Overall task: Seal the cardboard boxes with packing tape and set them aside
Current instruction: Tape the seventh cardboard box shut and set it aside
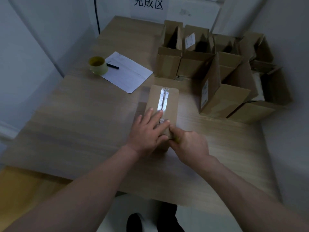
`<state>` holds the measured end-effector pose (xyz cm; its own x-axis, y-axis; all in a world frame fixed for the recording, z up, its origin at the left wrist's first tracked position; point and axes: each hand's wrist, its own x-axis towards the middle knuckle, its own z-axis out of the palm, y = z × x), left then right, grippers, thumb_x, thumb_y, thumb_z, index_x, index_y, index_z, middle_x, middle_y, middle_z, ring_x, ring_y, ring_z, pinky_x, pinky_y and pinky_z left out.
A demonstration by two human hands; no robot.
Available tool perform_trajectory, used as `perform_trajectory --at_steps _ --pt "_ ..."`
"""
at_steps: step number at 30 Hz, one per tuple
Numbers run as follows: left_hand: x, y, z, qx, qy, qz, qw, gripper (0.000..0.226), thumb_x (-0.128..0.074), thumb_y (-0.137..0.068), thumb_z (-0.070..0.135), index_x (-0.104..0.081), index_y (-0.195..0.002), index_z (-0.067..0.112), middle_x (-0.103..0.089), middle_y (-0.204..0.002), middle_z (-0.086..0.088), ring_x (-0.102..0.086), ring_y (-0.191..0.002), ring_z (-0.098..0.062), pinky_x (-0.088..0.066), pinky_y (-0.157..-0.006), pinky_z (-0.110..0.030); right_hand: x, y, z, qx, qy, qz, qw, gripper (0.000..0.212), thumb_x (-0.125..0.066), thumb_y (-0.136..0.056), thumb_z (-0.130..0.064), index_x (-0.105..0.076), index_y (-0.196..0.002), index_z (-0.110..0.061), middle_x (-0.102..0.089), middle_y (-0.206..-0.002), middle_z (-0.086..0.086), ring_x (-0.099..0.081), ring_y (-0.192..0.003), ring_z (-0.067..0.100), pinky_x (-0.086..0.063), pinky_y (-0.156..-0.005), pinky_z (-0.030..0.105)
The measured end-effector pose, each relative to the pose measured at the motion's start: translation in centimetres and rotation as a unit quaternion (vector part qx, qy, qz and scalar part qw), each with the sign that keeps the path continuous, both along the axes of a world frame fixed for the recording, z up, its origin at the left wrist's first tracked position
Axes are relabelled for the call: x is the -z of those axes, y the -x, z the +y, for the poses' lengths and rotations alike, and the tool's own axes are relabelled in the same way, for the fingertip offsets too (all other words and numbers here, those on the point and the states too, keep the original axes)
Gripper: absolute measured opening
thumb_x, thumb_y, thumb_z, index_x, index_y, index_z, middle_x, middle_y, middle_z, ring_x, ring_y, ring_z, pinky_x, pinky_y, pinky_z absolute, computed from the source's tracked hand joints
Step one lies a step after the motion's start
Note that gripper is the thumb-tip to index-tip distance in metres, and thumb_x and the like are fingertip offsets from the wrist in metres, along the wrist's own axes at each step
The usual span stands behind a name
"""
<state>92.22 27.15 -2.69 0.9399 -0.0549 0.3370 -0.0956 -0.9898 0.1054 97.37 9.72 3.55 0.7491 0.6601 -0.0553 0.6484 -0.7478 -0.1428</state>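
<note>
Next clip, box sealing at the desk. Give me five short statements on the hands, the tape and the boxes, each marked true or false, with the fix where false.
1. The left hand lies flat on the closed box. True.
2. A strip of clear tape runs along that box's top seam. True.
3. The tape roll sits on top of the closed box. False: it stands on the table, at the corner of the paper sheet.
4. The boxes at the right are all taped shut. False: their flaps stand open.
5. The right hand rests idle on the paper sheet. False: it is curled at the box's near end.
</note>
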Motion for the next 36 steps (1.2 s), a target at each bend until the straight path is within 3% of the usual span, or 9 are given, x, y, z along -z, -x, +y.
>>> perform_trajectory --at_steps 4,8,10,13,16,19,25,32,36 --pt "1.4 -0.2 0.3 0.002 0.02 -0.066 0.998 0.052 -0.031 -0.103 0.048 -0.065 -0.126 0.016 -0.053 -0.142 -0.014 -0.045 -0.132 -0.044 -0.048 -0.096 -0.047 0.4 -0.2 -0.1 -0.008 -0.029 0.006 1.0 0.051 -0.054 -0.093 -0.049 -0.045 -0.142 -0.036 -0.071 -0.11 0.005 -0.065 -0.098 0.032 -0.045 -0.069 0.033" --pt "0.1 -0.8 -2.4 -0.188 0.223 -0.065 0.954 0.04 -0.04 -0.095 0.032 -0.069 -0.119 0.019 -0.056 -0.14 -0.004 -0.047 -0.132 -0.035 -0.043 -0.106 -0.044 1.1 -0.5 -0.2 -0.01 -0.058 0.012 0.998 0.053 -0.058 -0.091 -0.046 -0.049 -0.141 -0.033 -0.071 -0.111 0.005 -0.066 -0.099 0.033 -0.049 -0.072 0.035" --pt "-0.9 -0.9 -3.2 -0.245 0.206 -0.027 0.947 0.042 -0.041 -0.088 0.033 -0.068 -0.12 0.025 -0.054 -0.142 -0.001 -0.048 -0.129 -0.036 -0.044 -0.103 -0.047 1.3 -0.6 -0.3 -0.014 -0.065 0.015 0.998 0.054 -0.058 -0.09 -0.046 -0.048 -0.142 -0.033 -0.071 -0.113 0.004 -0.066 -0.101 0.032 -0.049 -0.073 0.036" --pt "-2.0 -1.2 -2.9 -0.168 0.052 0.007 0.984 0.035 -0.043 -0.09 0.037 -0.064 -0.115 0.026 -0.052 -0.143 -0.003 -0.044 -0.132 -0.038 -0.034 -0.096 -0.052 1.6 -0.8 -0.8 -0.021 -0.093 0.019 0.995 0.051 -0.061 -0.088 -0.046 -0.051 -0.137 -0.036 -0.073 -0.106 0.004 -0.067 -0.095 0.033 -0.049 -0.068 0.036" --pt "-2.1 -1.7 -2.7 -0.056 0.035 -0.01 0.998 0.042 -0.038 -0.096 0.036 -0.065 -0.122 0.017 -0.057 -0.138 -0.005 -0.05 -0.129 -0.034 -0.036 -0.096 -0.046 1.8 -1.0 -0.7 -0.04 -0.105 0.012 0.994 0.037 -0.063 -0.085 -0.047 -0.057 -0.119 -0.033 -0.073 -0.094 0.005 -0.067 -0.085 0.035 -0.042 -0.06 0.034" --pt "-1.8 -1.5 -2.2 -0.03 0.011 0.012 0.999 0.05 -0.034 -0.096 0.042 -0.062 -0.128 0.016 -0.055 -0.141 -0.006 -0.049 -0.129 -0.034 -0.034 -0.098 -0.044 1.6 -1.4 -1.2 -0.06 -0.125 0.046 0.989 0.043 -0.062 -0.084 -0.051 -0.056 -0.124 -0.034 -0.073 -0.096 0.002 -0.067 -0.085 0.032 -0.046 -0.064 0.034" --pt "-2.4 -0.8 -0.9 0.065 -0.055 0.135 0.987 0.07 -0.039 -0.086 0.056 -0.027 -0.15 0.03 -0.023 -0.161 -0.002 -0.02 -0.146 -0.041 -0.031 -0.104 -0.063 1.6 -3.6 -4.4 -0.105 -0.161 0.179 0.965 0.055 -0.066 -0.08 -0.037 -0.056 -0.134 -0.029 -0.049 -0.062 -0.02 -0.045 -0.055 0.001 -0.033 -0.058 0.021" --pt "-3.6 -1.3 -0.9 0.07 -0.044 0.251 0.965 0.053 -0.033 -0.091 0.052 -0.023 -0.142 0.045 0.007 -0.164 0.01 0.015 -0.149 -0.032 -0.007 -0.115 -0.062 0.2 -6.0 -5.0 -0.108 -0.006 0.151 0.983 0.034 -0.059 -0.09 -0.053 -0.059 -0.119 -0.035 -0.069 -0.095 -0.011 -0.063 -0.08 0.009 -0.054 -0.073 0.029" --pt "-5.0 -1.6 -1.7 0.052 -0.014 0.276 0.96 0.052 -0.024 -0.084 0.06 -0.039 -0.13 0.04 0.004 -0.163 0.012 0.015 -0.149 -0.027 -0.011 -0.114 -0.059 0.3 -7.4 -4.5 -0.131 0.009 0.126 0.983 0.024 -0.055 -0.092 -0.056 -0.058 -0.106 -0.037 -0.061 -0.086 -0.013 -0.055 -0.072 0.003 -0.051 -0.079 0.028"
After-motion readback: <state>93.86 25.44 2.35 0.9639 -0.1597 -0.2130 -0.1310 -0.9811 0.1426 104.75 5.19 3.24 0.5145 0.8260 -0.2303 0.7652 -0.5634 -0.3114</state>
